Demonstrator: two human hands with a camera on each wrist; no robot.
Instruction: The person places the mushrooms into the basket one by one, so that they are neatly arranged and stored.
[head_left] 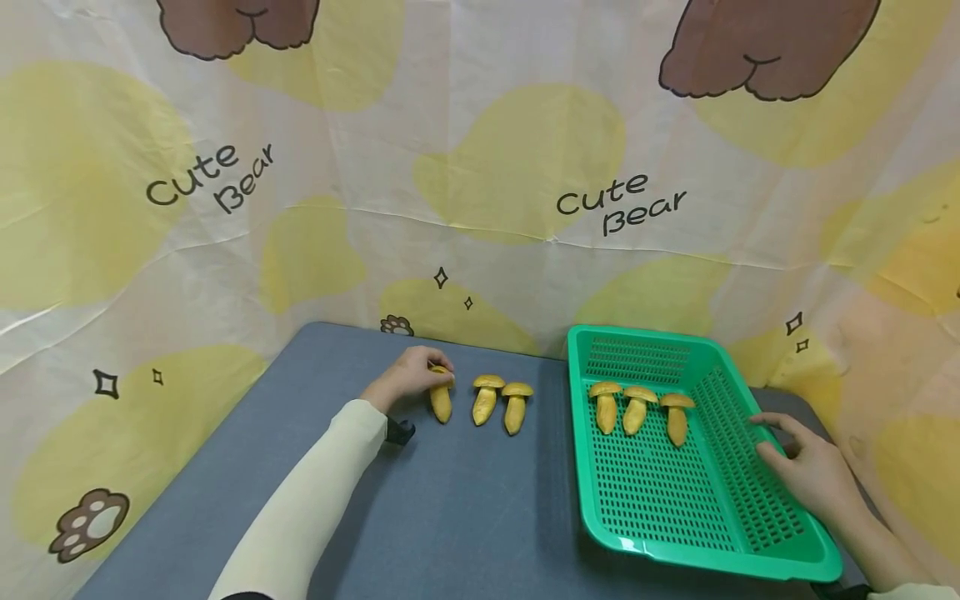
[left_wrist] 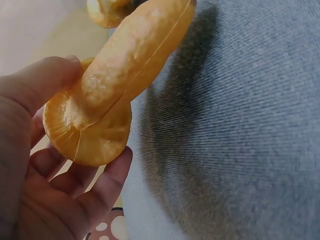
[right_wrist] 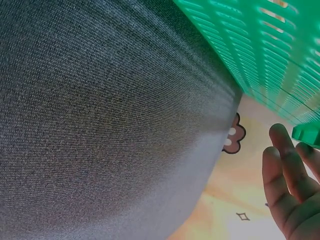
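My left hand (head_left: 412, 373) pinches a yellow-brown toy mushroom (left_wrist: 135, 55) by its cap, thumb on one side and fingers on the other. The stem points toward me, just over the grey table. To its right lie two more mushrooms (head_left: 486, 402) (head_left: 515, 410), side by side with caps away from me. My right hand (head_left: 813, 471) rests at the right rim of a green plastic basket (head_left: 581, 467), thumb over the edge. In the right wrist view, several relaxed fingers (right_wrist: 295, 175) show outside the basket wall.
Inside the basket, three mushrooms (head_left: 606, 410) (head_left: 636, 412) (head_left: 677, 421) lie in a row toward the far end. The grey table (head_left: 450, 517) meets a printed cloth backdrop (head_left: 480, 167) behind it. The basket's raised walls stand on the table's right side.
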